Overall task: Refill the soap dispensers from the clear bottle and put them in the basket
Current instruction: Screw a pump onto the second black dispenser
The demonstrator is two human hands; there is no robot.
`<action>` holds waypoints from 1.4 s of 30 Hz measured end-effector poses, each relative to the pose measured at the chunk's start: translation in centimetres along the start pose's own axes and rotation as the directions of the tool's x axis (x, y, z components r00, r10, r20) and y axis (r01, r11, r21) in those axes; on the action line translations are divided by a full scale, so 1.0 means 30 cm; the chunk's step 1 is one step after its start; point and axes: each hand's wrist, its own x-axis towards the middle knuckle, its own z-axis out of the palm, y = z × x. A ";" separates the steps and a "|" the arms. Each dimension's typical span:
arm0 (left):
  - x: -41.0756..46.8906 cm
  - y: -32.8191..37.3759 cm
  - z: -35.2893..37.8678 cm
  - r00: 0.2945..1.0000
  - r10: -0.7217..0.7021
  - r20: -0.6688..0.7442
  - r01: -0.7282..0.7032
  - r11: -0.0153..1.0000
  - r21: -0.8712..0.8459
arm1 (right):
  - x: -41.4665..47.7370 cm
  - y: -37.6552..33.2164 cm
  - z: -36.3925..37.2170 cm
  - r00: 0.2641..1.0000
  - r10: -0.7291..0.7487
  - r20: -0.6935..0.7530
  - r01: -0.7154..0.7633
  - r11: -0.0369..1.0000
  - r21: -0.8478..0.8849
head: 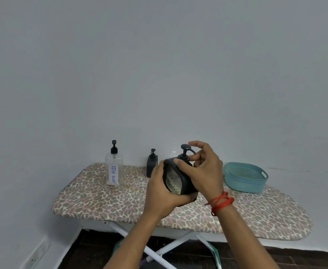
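A black soap dispenser (175, 178) with a pale patterned front panel is tilted in the air above the ironing board (105, 200). My left hand (162, 193) grips its body from below. My right hand (203, 171) wraps its upper side, fingers at the black pump head. A clear bottle (114, 170) labelled "DISH SOAP", with a black pump, stands upright at the back left of the board. A second black dispenser (151, 164) stands upright behind my left hand. The teal basket (245, 177) sits at the back right and looks empty.
The board has a leopard-print cover and white crossed legs (165, 249) over a dark floor. A grey wall runs close behind it. A small pale object (173, 153) peeks out behind the held dispenser, mostly hidden.
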 end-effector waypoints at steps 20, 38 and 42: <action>0.000 -0.107 0.071 0.990 -0.075 0.115 0.090 0.988 -0.127 | -0.028 0.073 -0.056 0.921 0.283 0.267 -0.111 0.849 -0.516; 0.101 -0.514 0.539 0.772 -0.508 0.381 0.388 0.852 0.351 | 0.393 0.442 -0.309 0.930 0.369 -0.009 -0.333 0.828 -0.451; 0.175 -0.647 0.755 0.721 -0.523 0.455 0.301 0.828 0.474 | 0.545 0.606 -0.385 0.922 0.367 -0.123 -0.382 0.807 -0.450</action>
